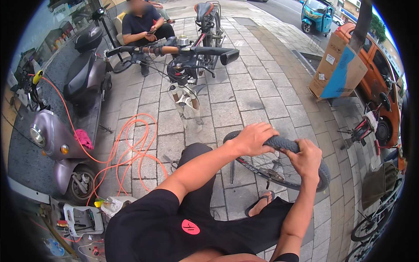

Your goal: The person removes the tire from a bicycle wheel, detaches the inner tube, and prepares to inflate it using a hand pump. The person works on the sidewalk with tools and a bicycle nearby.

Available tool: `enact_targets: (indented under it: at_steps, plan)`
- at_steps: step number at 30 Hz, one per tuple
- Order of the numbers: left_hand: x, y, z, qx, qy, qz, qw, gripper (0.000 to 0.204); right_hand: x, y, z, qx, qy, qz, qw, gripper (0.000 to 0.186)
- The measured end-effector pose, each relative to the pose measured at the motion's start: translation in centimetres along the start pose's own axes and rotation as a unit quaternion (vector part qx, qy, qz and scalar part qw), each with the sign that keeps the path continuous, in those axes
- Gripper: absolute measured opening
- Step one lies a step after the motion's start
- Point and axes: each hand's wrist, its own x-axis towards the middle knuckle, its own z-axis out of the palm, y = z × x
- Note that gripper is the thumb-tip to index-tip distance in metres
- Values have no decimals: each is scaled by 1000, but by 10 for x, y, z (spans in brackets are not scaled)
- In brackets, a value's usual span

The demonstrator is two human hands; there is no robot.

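A bicycle wheel [256,172] with a black knobbly tyre [283,143] leans in front of me, over the paving by my sandalled foot [261,203]. My left hand [256,139] grips the tyre from above, its fingers curled over the tread. Close beside it, my right hand [304,158] clasps the same tyre, thumb pressed along the tread. The lower part of the right palm's grip is hidden. Beyond the wheel stands a bicycle [185,74] whose light-coloured front fork [188,107] holds no wheel.
An orange hose [142,131] lies looped on the left, near a purple scooter [65,137]. A grey tool case [85,219] sits at lower left. Someone [142,26] sits behind the bicycle. A large cardboard box [334,65], an orange car [371,65] and parked bicycles [375,222] line the right.
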Motion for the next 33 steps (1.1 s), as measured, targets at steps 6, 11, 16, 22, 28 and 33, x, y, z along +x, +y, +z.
enact_targets:
  at_steps: [6,11,16,22,28,33]
  plan:
    - [-8,-6,3,-22,-20,-16,999,46,1,-20,-9,-2,-147,59,987,42]
    - [-8,-26,2,-63,-30,-96,993,37,-7,-25,-12,14,-80,5,997,48]
    - [-23,-74,-14,-125,-18,-215,968,36,-26,35,-16,7,-29,79,996,51]
    - [-15,-83,-5,-201,-38,-257,945,48,-29,69,-4,9,125,47,991,45]
    - [-19,-72,3,-40,39,-145,988,64,-10,46,-20,-19,95,49,994,45]
    - [7,-15,-5,-10,-6,-7,1000,73,-5,18,-9,-44,-41,60,996,50]
